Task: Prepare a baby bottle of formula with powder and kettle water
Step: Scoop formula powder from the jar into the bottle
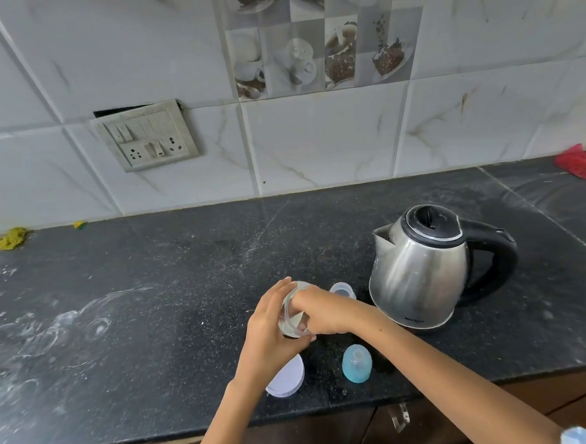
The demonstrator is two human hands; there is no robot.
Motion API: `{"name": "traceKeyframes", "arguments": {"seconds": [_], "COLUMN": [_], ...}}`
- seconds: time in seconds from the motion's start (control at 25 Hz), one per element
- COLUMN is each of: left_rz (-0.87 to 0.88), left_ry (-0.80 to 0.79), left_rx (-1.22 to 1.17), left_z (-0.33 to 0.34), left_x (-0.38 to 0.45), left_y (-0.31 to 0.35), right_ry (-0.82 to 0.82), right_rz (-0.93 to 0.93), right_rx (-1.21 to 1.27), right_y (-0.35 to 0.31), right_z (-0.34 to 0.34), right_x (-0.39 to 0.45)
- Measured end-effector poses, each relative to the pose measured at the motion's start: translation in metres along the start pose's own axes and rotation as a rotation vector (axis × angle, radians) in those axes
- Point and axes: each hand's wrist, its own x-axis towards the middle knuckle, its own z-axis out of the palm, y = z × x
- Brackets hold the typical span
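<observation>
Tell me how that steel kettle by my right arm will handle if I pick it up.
The kettle looks rigid: polished steel body, broad flat base, so probably hard to tip when pushed. Its thick black handle should give a firm hold; the shiny wall looks slippery. Its lid is closed, so the water level and weight cannot be judged.

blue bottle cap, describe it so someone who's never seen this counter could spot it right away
Find the steel kettle on the black counter. In front of it, near the counter's front edge, stands the blue bottle cap, a small translucent dome. The flat white lid to its left is pale; nothing else there is blue.
</observation>
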Motion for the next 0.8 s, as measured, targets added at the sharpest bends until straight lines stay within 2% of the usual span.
{"name": "traceKeyframes", "arguments": {"seconds": [0.08, 0.16, 0.36, 0.48, 0.64, 0.8], "left_rz": [0.014, 0.009, -0.002, -0.006, 0.009, 0.035], "left_ry": [-0.009, -0.007, 0.03, 0.033, 0.01, 0.003], "left_rx": [0.004, -0.003, -0.027, -0.042, -0.039, -0.033], "left_z": [0.0, -0.003, -0.01, -0.013, -0.014, -0.016], "left_x": [0.0, -0.001, 0.0, 0.003, 0.004, 0.006], "left_y": [0.001, 0.002, -0.001, -0.002, -0.001, 0.001], "right_ry": [-0.063, -0.048, 0.191, 0.343, 0.477, 0.403], "right_rz": [0.026, 0.0, -0.139, -0.183, -0.213, -0.281], "right_rx": [-0.026, -0.038, 0.057, 0.034, -0.156, -0.408], "right_y": [-0.002, 0.0, 0.011, 0.011, 0.011, 0.005], "right_z": [0.003, 0.002, -0.007, -0.007, -0.008, -0.008], "right_x": [0.0, -0.003, -0.01, -0.013, -0.016, -0.025]}}
